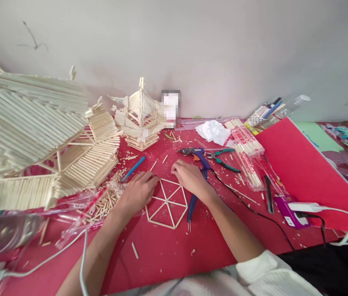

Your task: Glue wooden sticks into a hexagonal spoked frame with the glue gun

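A flat six-sided frame of thin wooden sticks with spokes lies on the red tabletop. My left hand is at its upper left side, fingers bent and closed at the frame's corner; the fingertips hide that part. My right hand rests just past the frame's upper right side, with fingers curled together. Whatever is between those fingers, if anything, is hidden. A blue glue gun lies beyond my right wrist, and a blue tool with two thin prongs lies partly beneath that arm. Beside my left hand is a blue pen.
A large stick-built model fills the left side, with a smaller stick tower behind. Cut stick pieces are heaped near my left forearm. Green-handled pliers, packaged sticks, a purple power strip and cables lie right.
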`<state>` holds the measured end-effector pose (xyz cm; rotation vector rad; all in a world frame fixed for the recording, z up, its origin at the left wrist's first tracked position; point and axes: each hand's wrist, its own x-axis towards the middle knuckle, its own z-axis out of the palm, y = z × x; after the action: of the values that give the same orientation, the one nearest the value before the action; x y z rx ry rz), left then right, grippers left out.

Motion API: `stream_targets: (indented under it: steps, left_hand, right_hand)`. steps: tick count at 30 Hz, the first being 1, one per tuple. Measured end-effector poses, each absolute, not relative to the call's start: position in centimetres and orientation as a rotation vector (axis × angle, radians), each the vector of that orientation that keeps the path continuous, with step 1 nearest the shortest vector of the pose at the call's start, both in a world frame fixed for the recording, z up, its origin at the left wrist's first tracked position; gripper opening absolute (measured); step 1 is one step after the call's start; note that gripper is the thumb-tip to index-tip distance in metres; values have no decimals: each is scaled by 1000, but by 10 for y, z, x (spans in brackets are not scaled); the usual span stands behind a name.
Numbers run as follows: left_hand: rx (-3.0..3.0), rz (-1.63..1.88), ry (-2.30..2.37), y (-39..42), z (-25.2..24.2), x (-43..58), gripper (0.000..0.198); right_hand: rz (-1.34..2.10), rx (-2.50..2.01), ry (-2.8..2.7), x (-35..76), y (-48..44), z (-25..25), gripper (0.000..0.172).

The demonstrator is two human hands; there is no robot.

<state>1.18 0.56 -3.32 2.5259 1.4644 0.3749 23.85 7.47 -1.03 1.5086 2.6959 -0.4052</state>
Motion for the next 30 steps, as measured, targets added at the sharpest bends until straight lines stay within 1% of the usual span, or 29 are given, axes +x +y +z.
stream_targets:
  steps: [3, 5, 7, 9, 11, 13, 15, 17, 21, 26, 30]
  left_hand:
    - [2523, 377, 1475, 6, -33, 12, 31]
    - [2526, 381, 1486, 6, -32, 11, 31]
    - [2535, 399, 1493, 7, -31, 11, 30]
    - [2552, 448, 1489, 7, -30, 10, 29]
    - [2579, 535, 1472, 7, -28, 10, 28]
    - [2604, 653, 1437, 6, -27, 11, 26]
    - [2617, 767, 1390, 5, -25, 13, 23]
    - [2611, 849, 1350, 4, -25, 14, 21]
    - [2579, 972, 1284, 4, -27, 15, 17]
    - [2485, 1127, 1283, 5, -26, 16, 16]
    - [2418, 1175, 1307, 5, -26, 19, 14]
  right_hand:
    - [-393, 1513, 2689, 239, 73, -11, 10]
    - [-506, 1575, 2736, 241, 75, -11, 10]
    - [-726, 1660, 2803, 245, 78, -10, 10]
    - [-1034, 1703, 2866, 249, 82, -8, 9]
    - [-1361, 1690, 2895, 249, 82, -7, 7]
    - [-1643, 1632, 2871, 245, 79, -6, 10]
    - [-1850, 1538, 2802, 239, 73, -5, 14]
    - [-1997, 1442, 2721, 232, 67, -4, 15]
    - [-2110, 1405, 2643, 223, 60, -4, 11]
    - [-2246, 1420, 2574, 221, 59, -2, 16]
    - [-2225, 1409, 2562, 222, 57, 1, 15]
